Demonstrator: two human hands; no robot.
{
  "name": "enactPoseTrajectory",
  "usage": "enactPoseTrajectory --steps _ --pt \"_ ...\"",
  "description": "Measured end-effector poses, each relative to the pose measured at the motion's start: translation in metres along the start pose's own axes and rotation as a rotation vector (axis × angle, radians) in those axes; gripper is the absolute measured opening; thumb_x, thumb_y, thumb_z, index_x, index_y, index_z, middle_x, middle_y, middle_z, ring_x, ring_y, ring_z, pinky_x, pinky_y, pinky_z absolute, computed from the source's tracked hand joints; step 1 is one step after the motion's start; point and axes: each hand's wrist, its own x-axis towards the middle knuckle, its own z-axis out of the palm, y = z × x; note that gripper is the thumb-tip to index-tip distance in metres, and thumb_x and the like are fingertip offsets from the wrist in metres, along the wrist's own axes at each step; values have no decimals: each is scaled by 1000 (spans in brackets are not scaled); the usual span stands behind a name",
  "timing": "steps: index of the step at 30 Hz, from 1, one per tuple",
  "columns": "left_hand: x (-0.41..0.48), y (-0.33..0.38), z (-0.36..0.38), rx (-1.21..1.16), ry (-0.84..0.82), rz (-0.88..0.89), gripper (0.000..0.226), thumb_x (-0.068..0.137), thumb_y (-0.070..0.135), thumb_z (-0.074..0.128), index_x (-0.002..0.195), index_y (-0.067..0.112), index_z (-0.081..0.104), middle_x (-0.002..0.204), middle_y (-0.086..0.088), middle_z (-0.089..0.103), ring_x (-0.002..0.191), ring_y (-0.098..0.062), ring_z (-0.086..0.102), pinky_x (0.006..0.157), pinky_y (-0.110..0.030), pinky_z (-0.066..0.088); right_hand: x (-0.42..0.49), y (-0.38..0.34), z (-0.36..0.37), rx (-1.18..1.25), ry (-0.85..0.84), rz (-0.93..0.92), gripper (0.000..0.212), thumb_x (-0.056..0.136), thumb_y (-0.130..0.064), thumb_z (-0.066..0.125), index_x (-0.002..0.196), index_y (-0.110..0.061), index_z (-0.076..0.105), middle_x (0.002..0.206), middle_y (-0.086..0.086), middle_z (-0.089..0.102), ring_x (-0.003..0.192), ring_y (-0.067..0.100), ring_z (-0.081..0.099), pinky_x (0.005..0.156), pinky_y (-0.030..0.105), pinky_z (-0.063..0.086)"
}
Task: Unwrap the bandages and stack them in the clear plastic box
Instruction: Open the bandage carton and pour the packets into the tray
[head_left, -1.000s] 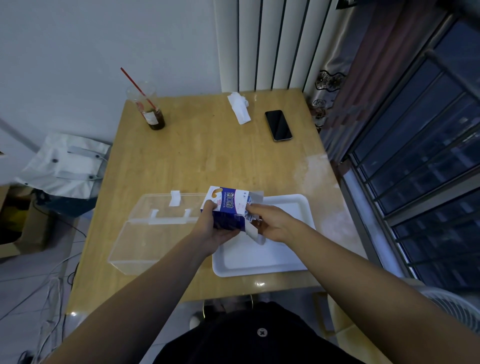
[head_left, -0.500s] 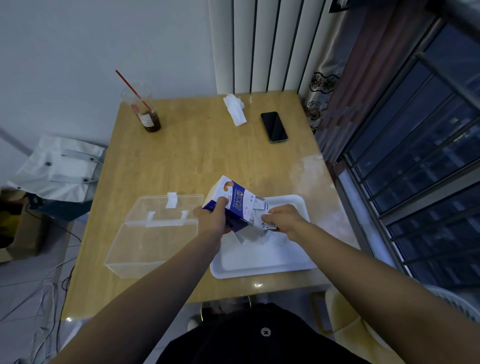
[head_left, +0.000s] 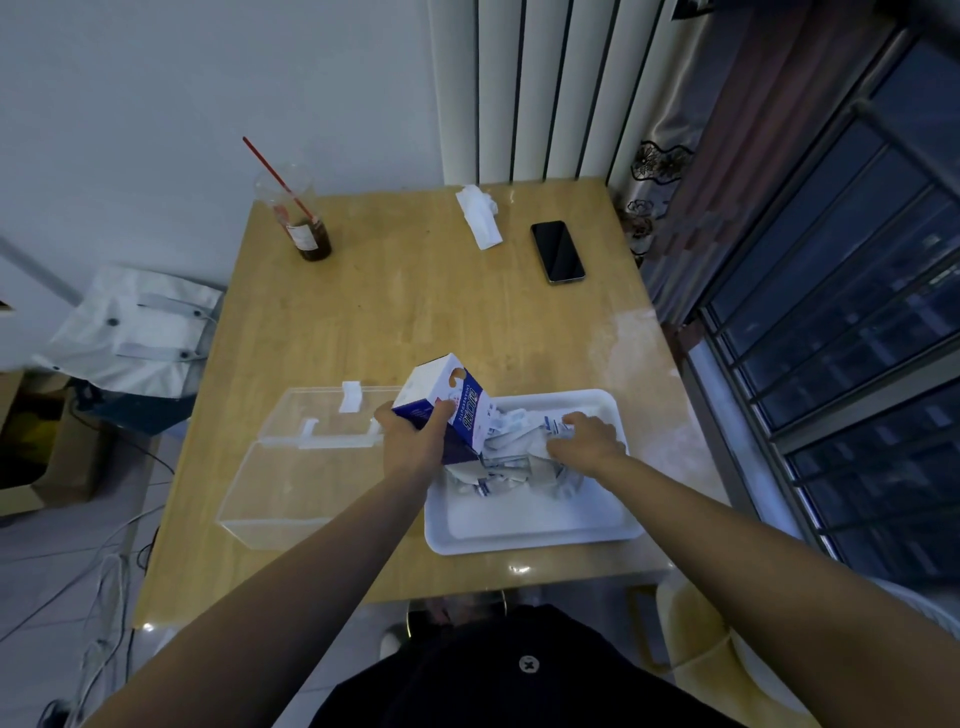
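as the left hand (head_left: 415, 441) curls its fingers round the tilted carton (head_left: 449, 408), mouth down over the white tray (head_left: 519, 538), the hold is judged meant to empty out the wrapped bandages (head_left: 511, 457), which lie heaped in the tray at the carton's mouth. the right hand (head_left: 587, 441) lies on that heap, fingers bent, seemingly to draw packets clear; whether it pinches one cannot be told. the clear plastic box (head_left: 291, 483) stands just left of the tray, no bandage seen inside.

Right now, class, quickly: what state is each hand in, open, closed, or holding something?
Left hand: closed, gripping the tilted blue-and-white carton.
Right hand: closed, fingers curled round wrapped bandages on the white tray.
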Motion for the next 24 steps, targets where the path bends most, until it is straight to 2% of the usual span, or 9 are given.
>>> enactPoseTrajectory --steps 4,7,9,11,13,15,18,20,24 --pt "-4 -1 1 36 -45 91 76 65 50 76 120 22 32 111 2 61 98 -18 65 84 -47 57 0 -16 7 14 18 -209 70 85 -28 64 146 -22 30 144 7 39 132 28 38 103 41 33" --pt "-6 -2 2 105 -64 139 77 65 55 77 120 23 33 115 1 59 100 -15 63 85 -41 57 -1 -21 16 -260 -10 -228 72 80 -38 69 142 -22 34 138 7 42 128 28 40 99 40 33" --pt "-8 -1 1 126 -70 183 75 67 54 78 120 25 32 118 3 58 102 -13 62 85 -37 56 1 -17 20 -342 -2 -199 77 79 -45 70 142 -21 33 139 9 39 129 29 37 99 40 33" --pt "-8 1 -2 118 -67 221 76 66 56 77 120 26 33 118 5 58 104 -11 62 86 -36 55 1 -14 21 -253 45 -235 86 77 -47 72 145 -20 28 148 8 29 135 30 30 102 41 30" --pt "-7 4 -5 84 -63 231 77 64 57 75 120 24 35 116 6 59 103 -10 62 88 -38 55 -1 -19 21 -114 90 -365 90 74 -42 75 147 -21 26 155 4 19 140 26 23 107 42 26" --pt "-5 7 -6 20 -65 204 75 66 56 74 120 20 36 114 4 61 103 -12 63 89 -42 55 -2 -28 21 -121 87 -458 78 75 -38 74 142 -23 36 151 3 30 137 26 28 103 40 28" --pt "-6 12 -7 -70 -74 168 64 72 50 72 116 18 36 113 1 61 103 -15 63 92 -44 54 0 -37 20 -359 -9 -411 37 83 -35 64 116 -19 63 124 7 55 122 32 43 85 36 31" --pt "-6 13 -7 -105 -76 145 56 80 45 69 115 17 35 114 -1 60 103 -17 63 92 -45 53 3 -35 18 -415 -48 -350 32 87 -28 59 117 -22 65 124 5 55 120 31 44 86 37 33" --pt "-1 16 -10 -175 -1 42 57 89 41 63 127 15 30 120 -8 58 104 -23 62 83 -37 53 8 -31 8 -331 33 -337 32 89 -22 52 117 -24 67 122 1 62 113 25 53 85 33 39"
